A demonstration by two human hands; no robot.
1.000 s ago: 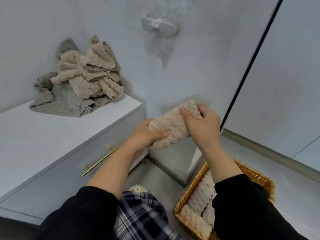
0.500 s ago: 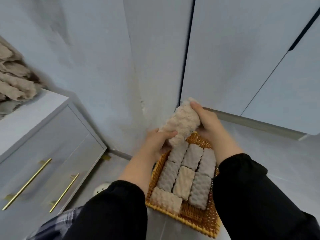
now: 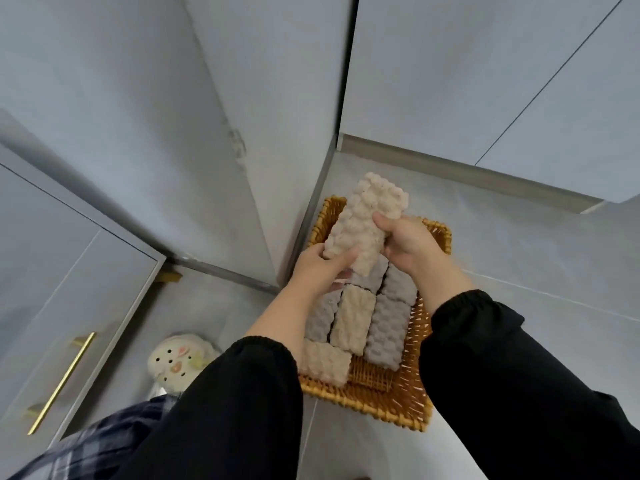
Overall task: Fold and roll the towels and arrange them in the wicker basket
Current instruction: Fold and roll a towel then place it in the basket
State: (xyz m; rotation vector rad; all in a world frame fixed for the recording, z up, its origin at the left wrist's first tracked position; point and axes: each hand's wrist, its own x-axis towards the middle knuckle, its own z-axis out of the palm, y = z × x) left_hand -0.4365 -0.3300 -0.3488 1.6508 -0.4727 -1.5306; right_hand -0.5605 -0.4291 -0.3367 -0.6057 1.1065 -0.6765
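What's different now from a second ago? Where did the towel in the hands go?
The rolled beige towel was carried from up beside the cabinet down to just over the far end of the wicker basket. Nothing was let go: the left hand and right hand grip it as before. The rolled towels already in the basket kept their places.

Loose black sleeves (image 3: 519,393) end in gathered elastic cuffs (image 3: 263,344) up the forearms, leaving the left hand (image 3: 318,268) and right hand (image 3: 410,245) bare; dark blue-and-white plaid trousers (image 3: 90,448) cover the leg
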